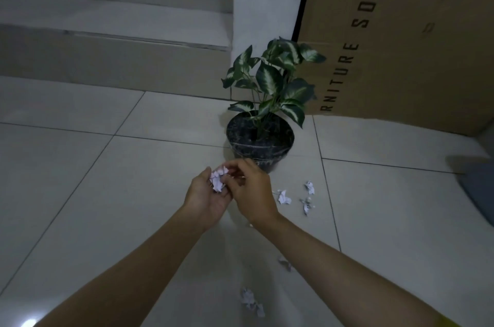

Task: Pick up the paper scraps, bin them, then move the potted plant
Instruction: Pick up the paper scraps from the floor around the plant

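My left hand [207, 199] is cupped palm up and holds a small pile of white paper scraps [217, 179]. My right hand [252, 190] meets it from the right, its fingertips pinched on a scrap at the top of that pile. Just beyond both hands stands the potted plant [260, 145], a dark round pot with green and white leaves. More paper scraps lie on the floor tiles: three to the right of my right hand [284, 197], [309, 187], [306, 205], one by my right forearm [285, 264], and a cluster between my forearms [251, 301].
A large brown cardboard box [401, 40] with printed letters leans behind the plant on the right. A white wall corner [267, 6] and a low step [112, 59] lie behind. A dark grey object [478, 187] sits at the right edge. No bin is in view.
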### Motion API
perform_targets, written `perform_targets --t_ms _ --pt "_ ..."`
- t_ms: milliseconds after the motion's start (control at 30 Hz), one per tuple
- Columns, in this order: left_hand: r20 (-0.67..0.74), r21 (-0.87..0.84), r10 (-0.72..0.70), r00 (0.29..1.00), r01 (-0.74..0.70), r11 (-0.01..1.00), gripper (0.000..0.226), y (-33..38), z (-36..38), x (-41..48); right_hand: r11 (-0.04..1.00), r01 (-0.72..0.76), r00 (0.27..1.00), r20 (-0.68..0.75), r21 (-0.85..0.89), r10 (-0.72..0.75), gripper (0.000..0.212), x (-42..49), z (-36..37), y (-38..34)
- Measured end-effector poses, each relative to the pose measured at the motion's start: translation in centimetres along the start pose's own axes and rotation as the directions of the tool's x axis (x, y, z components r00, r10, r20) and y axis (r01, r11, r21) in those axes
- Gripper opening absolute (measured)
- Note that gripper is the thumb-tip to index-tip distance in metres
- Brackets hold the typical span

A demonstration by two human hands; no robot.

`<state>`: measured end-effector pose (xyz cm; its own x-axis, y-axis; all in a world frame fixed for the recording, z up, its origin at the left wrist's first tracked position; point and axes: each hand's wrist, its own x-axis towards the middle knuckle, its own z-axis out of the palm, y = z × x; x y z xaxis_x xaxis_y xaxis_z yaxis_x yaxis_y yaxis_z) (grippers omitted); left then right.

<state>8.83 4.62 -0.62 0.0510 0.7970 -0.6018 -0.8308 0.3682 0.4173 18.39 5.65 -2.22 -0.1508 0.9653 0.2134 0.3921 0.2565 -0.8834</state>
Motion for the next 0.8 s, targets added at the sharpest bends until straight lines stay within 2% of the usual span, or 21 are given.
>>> perform_targets --t_ms 100,200,300,367,467,533,600,667,733,800 --pt "-0.011 -0.101 -0.024 1.0 0.023 0.995 0.04 -0.5 0.2 -0.1 0.989 0.114 0.993 0.055 -0.097 -0.109 0.021 -1.1 -0.5 0.1" --pt "-0.054 0.038 0.019 0.998 -0.017 0.999 0.036 -0.9 0.2 0.2 0.954 0.204 0.975 0.129 -0.22 -0.178 0.029 -1.7 -0.6 0.8" --pt "-0.074 0.198 0.072 0.995 -0.056 0.979 0.035 -1.1 0.1 0.2 0.965 0.164 0.98 0.146 -0.205 -0.135 0.027 -1.9 -1.2 1.3" --pt "-0.091 0.248 0.089 0.992 -0.064 0.967 0.031 -1.2 -0.1 0.4 0.975 0.107 0.993 0.068 -0.196 -0.096 0.023 -1.7 -1.6 1.9" --pt "-0.083 0.266 0.092 0.992 -0.067 0.962 0.03 -0.9 -0.8 1.0 0.957 -0.002 1.0 -0.004 -0.291 0.001 0.023 -0.9 -2.4 3.5" --pt "-0.082 0.268 0.102 0.991 -0.077 0.96 0.04 -0.7 -1.1 1.4 0.929 -0.087 0.992 0.057 -0.359 0.115 0.029 -0.2 -2.9 4.6" --pt "-0.081 0.277 0.11 0.991 -0.084 0.957 0.044 -0.6 -1.4 1.9 0.902 -0.09 0.967 0.179 -0.421 0.18 0.037 0.4 -2.9 5.9" --pt "-0.09 0.273 0.107 0.99 -0.079 0.959 0.043 -0.5 -1.5 2.3 0.882 -0.035 0.92 0.329 -0.47 0.212 0.05 0.8 -2.3 7.2" --pt "-0.095 0.237 0.089 0.991 -0.065 0.969 0.042 -0.4 -1.7 2.5 0.832 0.08 0.857 0.465 -0.549 0.224 0.061 0.9 -1.3 8.1" --pt "-0.092 0.181 0.051 0.994 -0.033 0.983 0.041 -0.3 -2.0 2.7 0.779 0.154 0.849 0.485 -0.608 0.211 0.054 1.0 -0.4 8.7"
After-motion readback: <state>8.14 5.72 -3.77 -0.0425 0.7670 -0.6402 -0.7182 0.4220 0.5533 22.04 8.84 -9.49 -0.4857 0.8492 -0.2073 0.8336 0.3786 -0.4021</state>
